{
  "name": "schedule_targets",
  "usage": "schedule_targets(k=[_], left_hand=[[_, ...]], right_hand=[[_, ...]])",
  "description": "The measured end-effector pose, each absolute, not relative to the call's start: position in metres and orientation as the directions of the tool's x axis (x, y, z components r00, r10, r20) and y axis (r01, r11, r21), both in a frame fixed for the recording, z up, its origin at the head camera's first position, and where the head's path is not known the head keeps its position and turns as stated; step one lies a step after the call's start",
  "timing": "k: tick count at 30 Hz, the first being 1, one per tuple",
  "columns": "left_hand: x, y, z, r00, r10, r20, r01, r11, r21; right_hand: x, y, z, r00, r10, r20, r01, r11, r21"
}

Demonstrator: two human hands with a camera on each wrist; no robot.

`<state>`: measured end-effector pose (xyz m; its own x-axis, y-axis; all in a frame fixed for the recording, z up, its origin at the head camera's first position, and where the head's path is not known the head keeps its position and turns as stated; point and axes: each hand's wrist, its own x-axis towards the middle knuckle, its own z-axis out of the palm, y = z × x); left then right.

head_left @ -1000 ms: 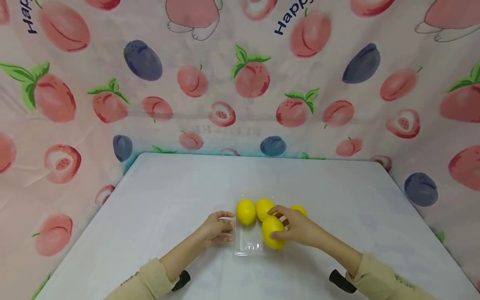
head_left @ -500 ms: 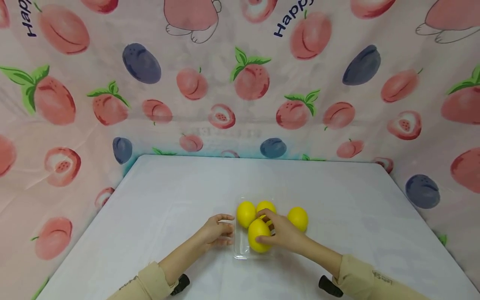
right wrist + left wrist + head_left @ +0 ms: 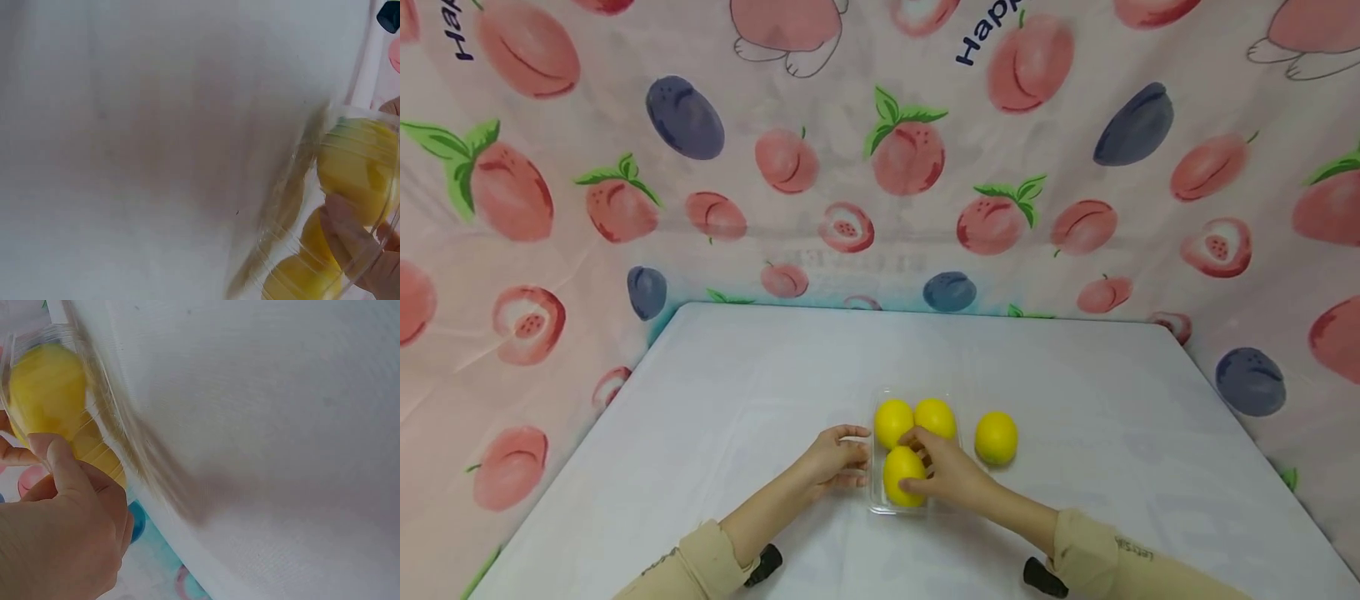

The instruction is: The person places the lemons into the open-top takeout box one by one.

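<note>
A clear plastic box (image 3: 887, 511) stands on the white table with yellow lemons in it. Two lemons, one at the back left (image 3: 893, 423) and one at the back right (image 3: 935, 418), sit side by side. My right hand (image 3: 951, 471) grips another lemon (image 3: 902, 479) at the box's front left, thumb on its near side and fingers over its far side. My left hand (image 3: 835, 458) rests against the box's left wall, its fingers loosely bent. Through the clear wall in the right wrist view, the gripped lemon (image 3: 356, 165) shows beside my fingers (image 3: 350, 234).
One more lemon (image 3: 997, 438) lies on the table (image 3: 1075, 400) to the right of the box. Behind the table hangs a fruit-printed cloth (image 3: 850, 125). Dark wrist-worn pieces (image 3: 1045, 577) show beneath the sleeves.
My right hand has carried its lemon leftward, from the box's right side to its front left. This uncovers the lemon on the table. My left hand has stayed in place.
</note>
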<state>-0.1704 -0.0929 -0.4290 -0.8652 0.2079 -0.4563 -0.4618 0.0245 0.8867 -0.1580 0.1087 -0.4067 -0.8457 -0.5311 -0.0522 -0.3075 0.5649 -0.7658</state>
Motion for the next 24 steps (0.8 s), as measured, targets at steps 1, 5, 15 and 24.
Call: schedule_targets(k=[1, 5, 15, 24], left_hand=[[-0.1706, -0.0930, -0.4287, -0.865, 0.205, -0.457, -0.462, 0.025, 0.886], [-0.1709, -0.0934, -0.4278, -0.866, 0.206, -0.455, -0.460, 0.025, 0.887], [-0.1681, -0.0935, -0.4311, -0.869, 0.189, -0.457, -0.461, 0.026, 0.887], [-0.1694, -0.0931, -0.4323, -0.871, 0.189, -0.453, -0.457, 0.025, 0.889]], right_hand=[[-0.1575, 0.1074, -0.4076, -0.845, -0.533, -0.046, -0.314, 0.563, -0.764], [-0.1553, 0.1040, -0.4090, -0.840, -0.542, -0.024, -0.341, 0.562, -0.754], [-0.1524, 0.1019, -0.4078, -0.830, -0.554, -0.063, -0.310, 0.553, -0.773], [-0.1577, 0.1093, -0.4036, -0.845, -0.532, -0.064, -0.290, 0.556, -0.779]])
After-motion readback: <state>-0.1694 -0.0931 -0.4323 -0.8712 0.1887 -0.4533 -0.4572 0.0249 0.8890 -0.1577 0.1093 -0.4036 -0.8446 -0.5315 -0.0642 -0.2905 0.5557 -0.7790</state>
